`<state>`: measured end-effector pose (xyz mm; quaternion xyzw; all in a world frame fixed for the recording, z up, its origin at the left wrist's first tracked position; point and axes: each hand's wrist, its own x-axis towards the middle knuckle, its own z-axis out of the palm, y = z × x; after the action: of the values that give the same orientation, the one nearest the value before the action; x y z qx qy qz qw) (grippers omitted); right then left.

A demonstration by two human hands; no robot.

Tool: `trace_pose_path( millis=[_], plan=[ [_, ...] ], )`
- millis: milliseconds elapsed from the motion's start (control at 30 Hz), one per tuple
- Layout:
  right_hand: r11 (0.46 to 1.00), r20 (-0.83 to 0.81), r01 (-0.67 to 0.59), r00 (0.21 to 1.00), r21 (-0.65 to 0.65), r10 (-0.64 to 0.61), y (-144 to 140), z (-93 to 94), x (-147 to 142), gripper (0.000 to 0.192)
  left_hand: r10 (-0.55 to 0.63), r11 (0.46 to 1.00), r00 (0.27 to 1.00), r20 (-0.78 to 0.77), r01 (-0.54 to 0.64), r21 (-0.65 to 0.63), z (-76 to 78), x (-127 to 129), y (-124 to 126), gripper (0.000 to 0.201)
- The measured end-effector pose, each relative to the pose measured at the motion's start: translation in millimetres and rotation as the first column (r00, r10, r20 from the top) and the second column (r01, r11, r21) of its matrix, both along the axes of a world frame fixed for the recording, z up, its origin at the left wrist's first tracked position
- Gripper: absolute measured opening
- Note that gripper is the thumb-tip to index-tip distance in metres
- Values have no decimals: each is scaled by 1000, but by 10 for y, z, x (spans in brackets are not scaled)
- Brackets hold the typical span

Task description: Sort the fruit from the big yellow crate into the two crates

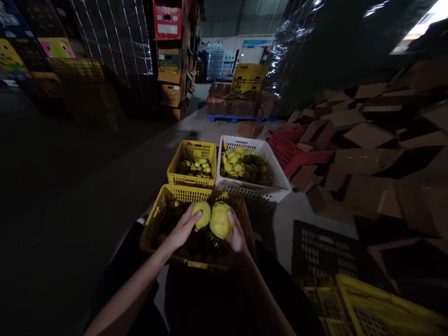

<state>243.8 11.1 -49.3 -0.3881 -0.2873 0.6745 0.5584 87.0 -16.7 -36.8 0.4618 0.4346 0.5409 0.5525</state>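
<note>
Two yellow-green fruits are up in the hands, a rounder fruit and a larger fruit, side by side over the mouth of the near yellow crate. Three crates stand grouped ahead of the person: that near one, with more fruit in deep shadow, then a smaller yellow crate and a white crate just beyond it, side by side. The greenish-yellow fruits heaped in the white crate overlap too much to count, as do those in the smaller yellow one. On the right, nearest first, come a yellow crate cut off by the edge, one dark slotted crate, a large heap of brown cartons and one red crate against it. Everything rests on a dim grey floor; farther back are a column of at least four stacked cartons, one blue pallet under a load with two yellow cartons, and a pale wall. The left hand is partly closed, fingers and thumb curled round the rounder fruit; the right hand is opened wider, gripping the larger fruit from its right side, thumb on top.
</note>
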Motion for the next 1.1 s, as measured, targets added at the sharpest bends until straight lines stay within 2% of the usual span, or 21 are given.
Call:
trace_pose_path(
  millis=[133, 300, 533, 700, 800, 900, 967, 1033, 1100],
  plan=[
    [1000, -10, 14, 1000, -19, -15, -3, -7, -9, 56, -13, 1000, 1000, -4, 13, 11, -35, -29, 0, 53],
    [995, -37, -63, 997, 73, 66, 4, 5, -40, 46, -12, 1000, 1000, 10, 11, 19, -75, -56, 3, 54],
    [988, 26, -66, 998, 138, 63, 20, -42, -10, 47, 13, 1000, 999, -31, -12, 26, 16, -79, -54, 50],
    [960, 80, -137, 989, 245, 121, 38, -110, 51, 44, 19, 999, 996, -86, -15, 41, 50, -69, -84, 59],
    [938, 137, -178, 980, 297, 143, 42, -167, 80, 49, 36, 999, 995, -95, -33, 37, 44, -63, -90, 64],
    [955, 168, -160, 978, 250, 120, 29, -171, 68, 55, 55, 998, 998, -38, -55, -4, 26, -57, -51, 64],
    [974, 100, -143, 987, 173, 128, 17, -122, 36, 53, 28, 997, 1000, 9, -28, -71, 7, -51, 3, 62],
    [977, 24, -193, 981, 87, 192, 13, -51, -1, 47, -29, 982, 998, 52, 38, -183, -21, -47, 66, 66],
    [959, 8, -282, 959, -7, 282, 20, 2, -29, 43, -48, 945, 996, 79, 70, -318, -65, -44, 122, 70]
  ],
)
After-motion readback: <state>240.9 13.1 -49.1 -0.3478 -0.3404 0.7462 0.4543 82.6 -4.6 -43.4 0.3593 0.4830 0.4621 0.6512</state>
